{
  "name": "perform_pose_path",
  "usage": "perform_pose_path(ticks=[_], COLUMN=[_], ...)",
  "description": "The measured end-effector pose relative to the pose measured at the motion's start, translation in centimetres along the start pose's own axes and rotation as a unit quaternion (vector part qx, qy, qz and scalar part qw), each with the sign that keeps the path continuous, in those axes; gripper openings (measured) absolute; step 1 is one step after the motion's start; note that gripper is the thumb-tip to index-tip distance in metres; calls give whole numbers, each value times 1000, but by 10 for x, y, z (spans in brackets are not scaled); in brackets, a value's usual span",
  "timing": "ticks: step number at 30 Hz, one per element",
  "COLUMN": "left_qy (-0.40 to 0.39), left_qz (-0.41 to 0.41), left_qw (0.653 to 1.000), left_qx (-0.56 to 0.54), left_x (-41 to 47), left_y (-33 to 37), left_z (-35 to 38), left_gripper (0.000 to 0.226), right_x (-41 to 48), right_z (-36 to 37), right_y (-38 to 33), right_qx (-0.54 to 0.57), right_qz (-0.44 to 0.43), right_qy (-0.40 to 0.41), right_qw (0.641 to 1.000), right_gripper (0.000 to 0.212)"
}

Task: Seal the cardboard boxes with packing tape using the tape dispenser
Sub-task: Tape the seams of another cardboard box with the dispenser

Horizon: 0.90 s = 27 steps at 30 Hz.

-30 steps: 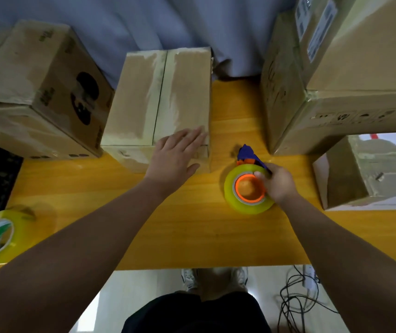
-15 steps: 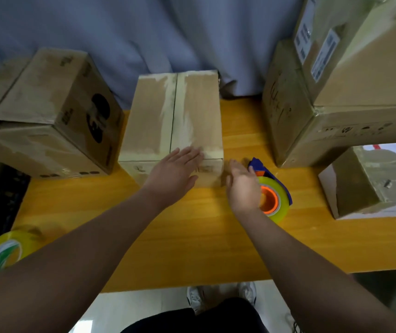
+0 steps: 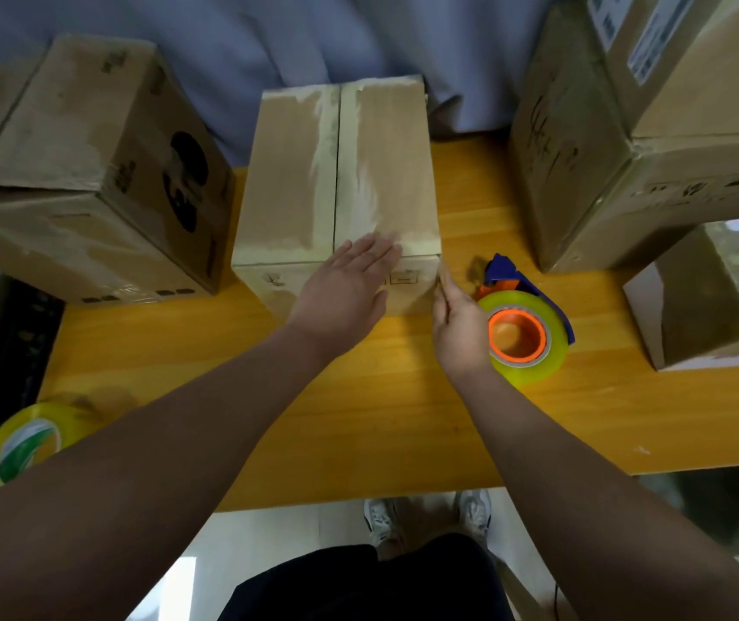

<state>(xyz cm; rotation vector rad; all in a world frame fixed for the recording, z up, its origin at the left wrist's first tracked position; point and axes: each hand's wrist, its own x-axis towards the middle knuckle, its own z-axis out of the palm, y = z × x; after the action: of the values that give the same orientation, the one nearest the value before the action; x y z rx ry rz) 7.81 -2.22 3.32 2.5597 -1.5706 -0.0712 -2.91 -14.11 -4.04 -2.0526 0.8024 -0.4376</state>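
Note:
A closed cardboard box [image 3: 341,172] with tape along its centre seam stands in the middle of the yellow wooden table [image 3: 358,396]. My left hand [image 3: 345,289] lies flat on its near top edge, fingers spread. My right hand [image 3: 457,324] is held edge-on against the box's near right corner, holding nothing. The tape dispenser [image 3: 522,320], blue with an orange hub and a yellowish tape roll, lies on the table just right of my right hand.
A tilted box [image 3: 81,172] sits at the left. Stacked boxes [image 3: 627,150] fill the right, with a smaller box [image 3: 717,298] in front. A spare tape roll [image 3: 23,445] lies at the table's left near corner. A blue curtain hangs behind.
My right hand has let go of the tape dispenser, left it on the table, and moved left to the box's near right corner. My left hand stays on the box.

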Motion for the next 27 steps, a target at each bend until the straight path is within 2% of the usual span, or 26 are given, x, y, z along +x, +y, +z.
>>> perform_pose_path(ticks=[2,6,8,10,12,15,17,22,27], left_qy=[3,3,-8,-15,-14,-11,-4,10,-5], left_qz=[-3,-12,-11,-6,1,5,14,29,22], left_qw=[1000,1000,1000,1000,1000,1000,1000,999,1000], left_qx=[-2,-2,4,9,13,5,-5,-16,-11], left_x=[0,1,1,1,2,3,4,8,5], left_y=[1,3,3,1,-1,-3,-5,-10,-11], left_z=[1,2,1,1,-1,-3,-6,-13,-9], left_gripper=[55,57,58,58,58,55,52,46,57], right_x=[2,7,1,-11,-14,4,20,46,54], right_z=[-3,-8,-1,3,-6,-28,-41,-40,-19], right_y=[-6,-28,-21,-8,1,5,1,-17,-12], right_qx=[18,193,205,160,106,1,-65,-170,-227], right_qz=[13,34,54,65,73,44,15,-28,-39], right_qy=[-21,-83,-120,-170,-205,-169,-162,-158,-131], right_qw=[1000,977,970,970,970,985,984,972,964], right_gripper=[57,88,99,101,90,67,60,89,118])
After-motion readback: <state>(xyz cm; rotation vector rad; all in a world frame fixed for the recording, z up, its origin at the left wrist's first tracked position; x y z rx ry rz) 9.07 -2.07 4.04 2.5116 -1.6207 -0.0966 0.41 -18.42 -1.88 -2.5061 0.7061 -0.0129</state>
